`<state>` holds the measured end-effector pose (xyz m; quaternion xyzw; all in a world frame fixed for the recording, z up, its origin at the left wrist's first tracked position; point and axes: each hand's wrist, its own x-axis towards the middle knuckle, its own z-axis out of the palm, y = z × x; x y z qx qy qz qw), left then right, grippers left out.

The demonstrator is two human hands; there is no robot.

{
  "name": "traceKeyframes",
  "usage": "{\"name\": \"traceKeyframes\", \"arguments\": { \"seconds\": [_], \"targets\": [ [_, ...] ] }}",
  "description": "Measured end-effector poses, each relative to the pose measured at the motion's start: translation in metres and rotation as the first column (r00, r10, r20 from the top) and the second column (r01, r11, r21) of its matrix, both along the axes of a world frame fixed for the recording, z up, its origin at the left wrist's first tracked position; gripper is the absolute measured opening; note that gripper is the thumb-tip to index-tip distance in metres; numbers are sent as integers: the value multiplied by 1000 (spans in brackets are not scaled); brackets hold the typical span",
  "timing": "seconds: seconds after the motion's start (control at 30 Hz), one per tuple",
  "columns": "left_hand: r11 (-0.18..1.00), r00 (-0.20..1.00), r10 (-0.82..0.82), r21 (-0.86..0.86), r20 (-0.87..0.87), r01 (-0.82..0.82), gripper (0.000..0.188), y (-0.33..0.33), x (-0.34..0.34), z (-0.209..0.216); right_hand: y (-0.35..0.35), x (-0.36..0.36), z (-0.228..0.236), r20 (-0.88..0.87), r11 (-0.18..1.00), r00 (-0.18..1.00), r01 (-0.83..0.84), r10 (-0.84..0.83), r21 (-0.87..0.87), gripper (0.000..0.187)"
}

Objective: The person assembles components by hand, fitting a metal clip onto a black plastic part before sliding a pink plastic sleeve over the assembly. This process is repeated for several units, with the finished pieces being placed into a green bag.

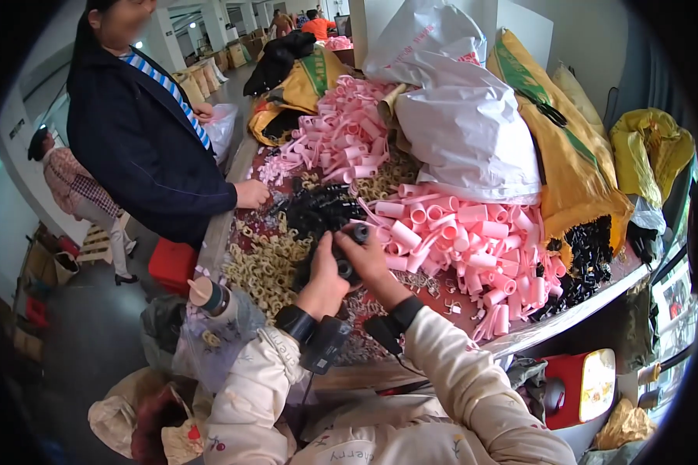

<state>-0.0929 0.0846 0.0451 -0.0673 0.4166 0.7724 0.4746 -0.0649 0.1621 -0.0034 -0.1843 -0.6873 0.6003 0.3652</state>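
Note:
My left hand (326,280) and my right hand (368,262) are close together over the middle of the table, thumbs side by side. A small black cylindrical part (360,232) sticks up at my right fingertips, which are closed on it. My left fingers curl inward, and what they grip is hidden. Between and below the palms shows a dark round piece (344,269), partly covered. Just beyond lies a heap of black plastic parts (318,208). Beige curved clips (260,267) are piled to the left, pink plastic tubes (473,240) to the right.
Across the left edge stands a person (143,132), one hand on the table. White (473,132) and yellow (554,139) sacks lean at the back; black pieces (585,260) spill at right. A lidded bottle (209,296) stands near my left arm. A red stool (172,265) is beyond.

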Motion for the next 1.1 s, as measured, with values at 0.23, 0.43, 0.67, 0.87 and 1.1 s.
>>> {"name": "traceKeyframes", "arguments": {
  "seconds": [0.23, 0.43, 0.67, 0.87, 1.1],
  "targets": [
    [994, 999, -17, -108, 38, 21, 54, -42, -62, -4, -26, -48, 22, 377, 952, 924, -53, -68, 301, 59],
    [958, 983, -185, -222, 14, 183, 53, -50, -69, 24, -7, -44, 42, 467, 882, 883, -264, 57, 391, 59],
    [968, 987, -153, -211, -50, 139, 46, -70, -81, 5, 48, 54, 84, 510, 711, 811, -537, 286, 455, 42],
    [951, 961, -215, -260, -172, 166, 32, -53, -38, 22, 108, 210, 95, 499, 771, 799, -537, 335, 342, 32],
    [500, 481, -856, -67, -190, 863, 37, 116, 159, 61, 217, 391, 44, 265, 988, 962, 97, -62, -119, 32]
  ]
}}
